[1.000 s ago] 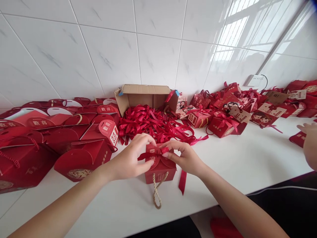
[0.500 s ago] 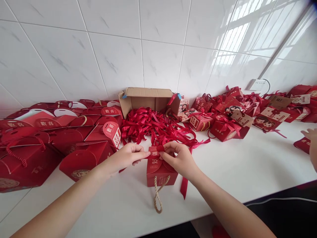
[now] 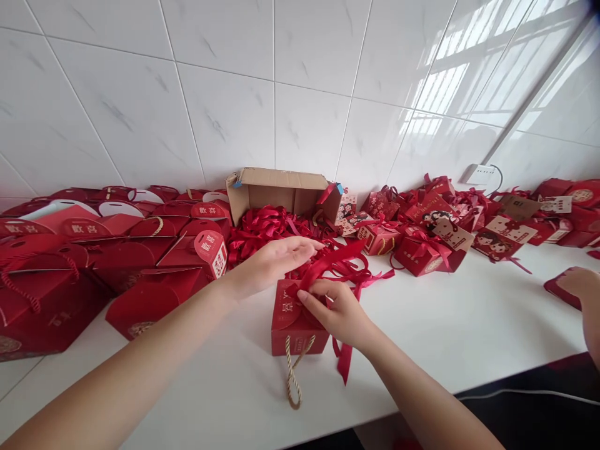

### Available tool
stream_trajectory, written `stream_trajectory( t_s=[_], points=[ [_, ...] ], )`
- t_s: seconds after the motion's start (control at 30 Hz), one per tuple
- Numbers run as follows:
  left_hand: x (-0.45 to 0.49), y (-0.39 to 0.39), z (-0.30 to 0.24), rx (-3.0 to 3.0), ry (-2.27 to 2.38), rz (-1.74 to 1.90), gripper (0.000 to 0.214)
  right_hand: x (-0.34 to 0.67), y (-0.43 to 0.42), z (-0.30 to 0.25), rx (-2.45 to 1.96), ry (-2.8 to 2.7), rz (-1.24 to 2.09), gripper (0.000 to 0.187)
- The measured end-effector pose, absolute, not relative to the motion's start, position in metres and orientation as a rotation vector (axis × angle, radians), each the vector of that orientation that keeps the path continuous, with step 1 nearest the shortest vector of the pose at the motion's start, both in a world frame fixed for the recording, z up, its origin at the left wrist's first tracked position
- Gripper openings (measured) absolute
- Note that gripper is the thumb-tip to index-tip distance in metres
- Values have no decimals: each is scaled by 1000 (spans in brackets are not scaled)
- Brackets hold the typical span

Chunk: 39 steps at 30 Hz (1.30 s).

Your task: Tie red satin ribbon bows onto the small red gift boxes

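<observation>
A small red gift box [image 3: 291, 325] with a beige rope handle [image 3: 293, 378] stands on the white counter [image 3: 445, 331] in front of me. A red ribbon [image 3: 334, 261] runs from the box top up and to the right, and its other end hangs down the box's right side. My right hand [image 3: 335, 312] pinches the ribbon at the box's top flap. My left hand [image 3: 274, 262] is raised above the box, fingers curled on the ribbon's upper length.
A tipped cardboard carton [image 3: 281, 190] spills a heap of red ribbons [image 3: 272, 228] behind the box. Plain red boxes [image 3: 154, 250] crowd the left; beribboned boxes [image 3: 424, 240] line the right. Another person's hand [image 3: 588, 300] rests at the right edge on a flat red item.
My left hand has left the box top and risen up and right, drawing the ribbon out. My right hand stays pinched at the flap. The camera has tilted slightly.
</observation>
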<state>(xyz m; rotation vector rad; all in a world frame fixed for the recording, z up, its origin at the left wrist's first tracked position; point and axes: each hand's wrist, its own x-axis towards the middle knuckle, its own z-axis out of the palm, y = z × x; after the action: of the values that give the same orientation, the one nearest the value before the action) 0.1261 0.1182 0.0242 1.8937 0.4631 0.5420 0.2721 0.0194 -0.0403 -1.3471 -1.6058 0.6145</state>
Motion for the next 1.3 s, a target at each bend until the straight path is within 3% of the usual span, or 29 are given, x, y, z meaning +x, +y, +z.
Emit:
stream_trajectory(
  t_s=[0.13, 0.33, 0.5, 0.7, 0.9, 1.3],
  points=[
    [113, 121, 0, 2093, 647, 528, 42, 273, 22, -45, -1311, -1534, 732, 41],
    [105, 114, -25, 2124, 720, 738, 15, 271, 23, -45, -1288, -1382, 790, 27],
    [107, 106, -31, 2108, 664, 789, 11, 270, 26, -50, -1248, -1206, 875, 28],
    [106, 106, -34, 2184, 662, 799, 8, 269, 27, -51, -1303, -1343, 657, 12],
    [106, 108, -37, 2156, 643, 804, 6, 268, 20, -50, -1342, -1537, 341, 17],
    [111, 105, -38, 2145, 605, 779, 5, 269, 19, -64, -1388, -1478, 326, 10]
  ],
)
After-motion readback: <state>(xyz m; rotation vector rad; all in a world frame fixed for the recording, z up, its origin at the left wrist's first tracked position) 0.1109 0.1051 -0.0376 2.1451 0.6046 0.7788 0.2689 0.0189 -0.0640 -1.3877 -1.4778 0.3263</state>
